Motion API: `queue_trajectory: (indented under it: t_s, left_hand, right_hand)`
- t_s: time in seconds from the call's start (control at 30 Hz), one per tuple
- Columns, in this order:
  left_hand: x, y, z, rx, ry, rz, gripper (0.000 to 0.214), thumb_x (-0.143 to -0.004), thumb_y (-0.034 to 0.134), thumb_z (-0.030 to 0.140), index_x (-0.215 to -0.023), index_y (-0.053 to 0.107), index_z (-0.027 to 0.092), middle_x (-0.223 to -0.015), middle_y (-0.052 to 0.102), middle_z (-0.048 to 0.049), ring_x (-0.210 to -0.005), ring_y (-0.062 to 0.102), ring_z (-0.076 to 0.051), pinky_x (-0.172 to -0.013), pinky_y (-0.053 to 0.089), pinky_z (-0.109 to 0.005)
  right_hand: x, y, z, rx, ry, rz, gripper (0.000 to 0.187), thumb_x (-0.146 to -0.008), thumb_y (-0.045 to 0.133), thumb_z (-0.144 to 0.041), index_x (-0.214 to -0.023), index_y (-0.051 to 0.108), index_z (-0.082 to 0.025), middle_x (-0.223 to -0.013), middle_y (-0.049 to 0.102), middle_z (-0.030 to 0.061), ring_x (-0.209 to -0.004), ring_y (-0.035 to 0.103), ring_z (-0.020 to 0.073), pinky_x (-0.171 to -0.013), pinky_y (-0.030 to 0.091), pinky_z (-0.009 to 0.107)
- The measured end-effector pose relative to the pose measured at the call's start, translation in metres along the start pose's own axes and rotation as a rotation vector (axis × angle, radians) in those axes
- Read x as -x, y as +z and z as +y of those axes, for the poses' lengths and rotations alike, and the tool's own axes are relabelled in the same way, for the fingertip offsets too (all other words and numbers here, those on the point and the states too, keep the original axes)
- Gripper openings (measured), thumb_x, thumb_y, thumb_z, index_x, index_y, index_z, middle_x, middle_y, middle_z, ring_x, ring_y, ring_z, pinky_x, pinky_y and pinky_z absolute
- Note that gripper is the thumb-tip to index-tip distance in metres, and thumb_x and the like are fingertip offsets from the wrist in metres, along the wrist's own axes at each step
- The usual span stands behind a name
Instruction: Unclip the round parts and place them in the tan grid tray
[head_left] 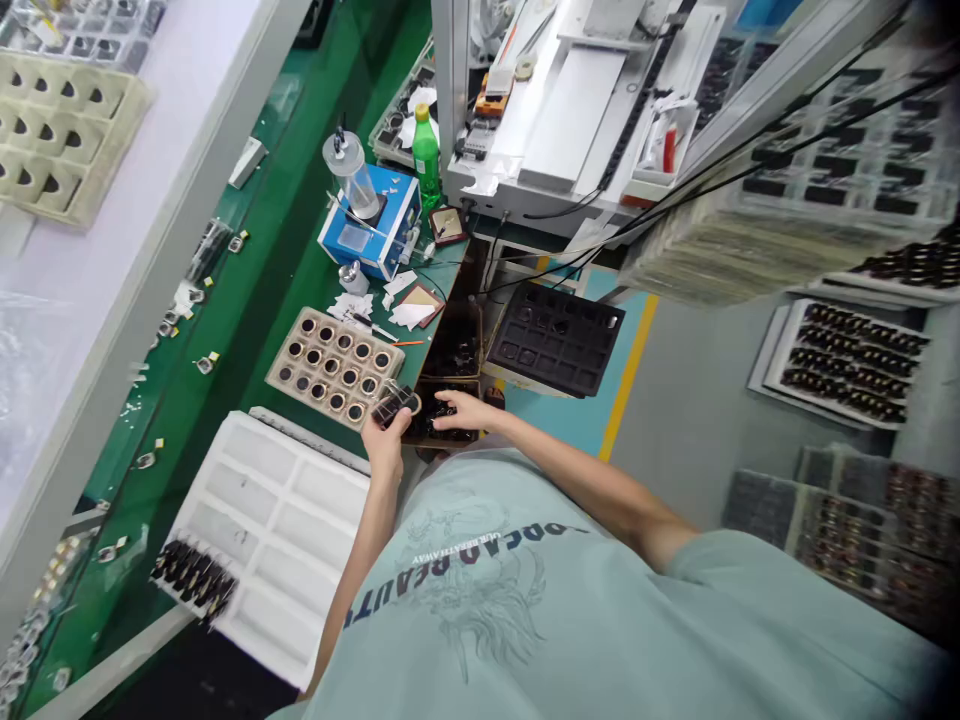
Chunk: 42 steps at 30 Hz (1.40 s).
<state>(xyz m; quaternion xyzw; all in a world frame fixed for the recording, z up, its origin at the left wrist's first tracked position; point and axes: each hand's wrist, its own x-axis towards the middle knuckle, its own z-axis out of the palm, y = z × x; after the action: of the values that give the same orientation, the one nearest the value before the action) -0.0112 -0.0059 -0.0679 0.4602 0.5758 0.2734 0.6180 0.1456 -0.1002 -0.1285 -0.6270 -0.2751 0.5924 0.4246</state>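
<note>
My left hand (385, 447) is closed on a black strap-like piece (391, 404) with pale lines across it and a light rim at its right end. Its exact kind is too small to make out. Beside that hand lies a beige tray (283, 372) of round dark watch faces with gold-coloured rims, in rows. Over an open cardboard box (457, 440) of shiny black pieces, my right hand (466, 411) reaches in from the right, fingers apart, with nothing visible in it. A white compartment tray (289, 480) lies left of my left forearm, black straps bunched at its near-left end.
On the green bench stand a blue device (401, 215) with a clear cylinder, a green bottle (426, 160) and paper scraps (352, 305). A black tray (555, 335) lies right of the boxes. Stacked trays (697, 250) and a strap-filled tray (847, 360) are farther right. Cables hang across.
</note>
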Motion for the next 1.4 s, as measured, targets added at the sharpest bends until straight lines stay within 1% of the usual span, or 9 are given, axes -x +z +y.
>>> queue_trajectory:
  t_s: [0.17,0.27,0.4,0.53,0.7,0.97,1.1,1.2,1.4]
  left_hand:
    - [0.012,-0.011,-0.01,-0.259,0.076,-0.255,0.059,-0.057,0.087,0.025,-0.111,0.07,0.015,-0.108,0.073,-0.0116,-0.105,0.067,-0.027,-0.097,0.051,-0.041]
    - [0.019,-0.012,-0.016,-0.264,0.044,-0.253,0.06,-0.058,0.087,0.025,-0.114,0.069,0.016,-0.107,0.073,-0.0112,-0.105,0.067,-0.027,-0.096,0.052,-0.043]
    - [0.023,-0.011,-0.014,-0.256,-0.031,-0.287,0.068,-0.057,0.089,0.025,-0.121,0.066,0.016,-0.106,0.072,-0.0111,-0.1,0.068,-0.026,-0.09,0.056,-0.042]
    - [0.023,-0.005,-0.001,-0.295,-0.116,-0.443,0.076,-0.058,0.087,0.02,-0.129,0.062,0.016,-0.106,0.071,-0.01,-0.09,0.068,-0.024,-0.076,0.059,-0.037]
    - [0.024,0.007,0.006,-0.348,-0.139,-0.588,0.067,-0.059,0.084,0.017,-0.124,0.066,0.017,-0.103,0.071,-0.0077,-0.086,0.067,-0.022,-0.069,0.057,-0.031]
    - [0.033,-0.027,-0.01,-0.243,-0.338,-0.464,0.076,-0.056,0.09,0.02,-0.126,0.062,0.014,-0.085,0.07,-0.0049,-0.072,0.066,-0.017,-0.067,0.058,-0.031]
    - [0.017,-0.046,-0.015,-0.141,-0.413,-0.234,0.067,-0.054,0.092,0.019,-0.116,0.067,0.012,-0.083,0.068,-0.0049,-0.069,0.066,-0.014,-0.067,0.059,-0.029]
    - [-0.007,-0.027,-0.018,-0.108,-0.408,-0.247,0.056,-0.053,0.092,0.016,-0.105,0.07,0.01,-0.081,0.068,-0.0053,-0.067,0.066,-0.014,-0.065,0.059,-0.028]
    - [-0.064,0.061,-0.011,-0.017,-0.348,-0.385,0.041,-0.059,0.089,0.018,-0.097,0.072,0.012,-0.079,0.069,-0.0048,-0.066,0.066,-0.012,-0.067,0.058,-0.026]
  right_hand:
    - [0.0,0.007,-0.022,-0.4,-0.146,-0.132,0.053,-0.076,0.074,-0.059,-0.108,0.072,-0.017,-0.102,0.073,0.0064,-0.09,0.067,0.0198,-0.078,0.053,0.03]
    - [0.003,0.014,-0.029,-0.376,-0.203,-0.008,0.046,-0.071,0.079,-0.057,-0.086,0.074,-0.014,-0.081,0.071,0.004,-0.077,0.063,0.0172,-0.074,0.051,0.029]
    - [0.007,0.007,-0.035,-0.408,-0.18,0.135,0.044,-0.075,0.075,-0.056,-0.093,0.074,-0.016,-0.088,0.071,0.005,-0.08,0.063,0.0167,-0.072,0.052,0.028]
    - [0.011,-0.007,-0.046,-0.191,-0.196,-0.099,0.051,-0.075,0.077,-0.051,-0.113,0.071,-0.018,-0.084,0.069,0.0018,-0.074,0.06,0.0139,-0.062,0.048,0.023]
    - [0.016,-0.01,-0.054,0.18,-0.39,-0.189,0.038,-0.081,0.071,-0.05,-0.088,0.079,-0.014,-0.071,0.069,0.0014,-0.065,0.057,0.0128,-0.06,0.04,0.023]
    - [0.007,-0.009,-0.039,0.317,-0.293,-0.024,0.047,-0.084,0.066,-0.055,-0.102,0.077,-0.013,-0.078,0.07,0.0029,-0.071,0.061,0.0163,-0.064,0.043,0.025]
    - [0.006,0.005,-0.01,0.52,-0.232,0.021,0.079,-0.076,0.076,-0.05,-0.141,0.055,-0.012,-0.123,0.065,0.0172,-0.108,0.062,0.0293,-0.091,0.049,0.039]
    - [0.011,0.009,0.0,0.614,-0.379,0.043,0.096,-0.072,0.081,-0.042,-0.153,0.037,-0.015,-0.148,0.045,0.02,-0.13,0.05,0.0317,-0.105,0.044,0.042]
    - [-0.017,-0.037,-0.018,0.777,-0.444,0.178,0.04,-0.087,0.063,-0.023,-0.127,0.064,-0.018,-0.119,0.067,0.0113,-0.106,0.065,0.0241,-0.092,0.051,0.034]
